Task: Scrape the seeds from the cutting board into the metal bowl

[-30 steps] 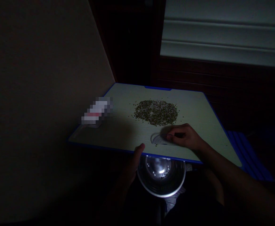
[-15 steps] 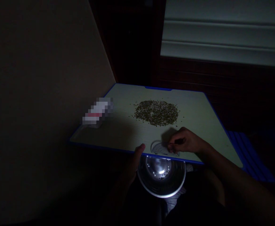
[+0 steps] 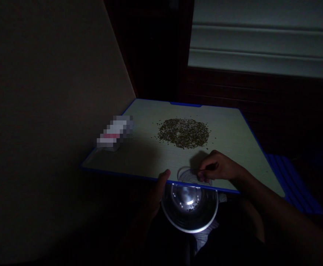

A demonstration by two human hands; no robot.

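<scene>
My right hand [image 3: 212, 166] pinches a clear half-round protractor [image 3: 187, 175] with dark markings, near the front edge of a pale, blue-rimmed tabletop [image 3: 139, 159]. Beyond it a broad patch of small dark seeds or grains [image 3: 185, 133] is spread in a thin layer, with a few strays around it. A shiny metal bowl [image 3: 190, 229] sits below the front edge, partly under it, with a few grains inside. My left hand [image 3: 159, 188] is at the bowl's left side, thumb up by the table edge; its other fingers are hidden in the dark.
A blurred-out white and red object [image 3: 114, 133] lies on the table's left side, close to a wall [image 3: 67, 92]. Blue slats [image 3: 291, 181] show beyond the right edge. Dark wood and a pale ridged panel [image 3: 261, 40] stand behind. The room is dim.
The protractor and my right hand have shifted very slightly to the right. The grains, the bowl and my left hand look the same.
</scene>
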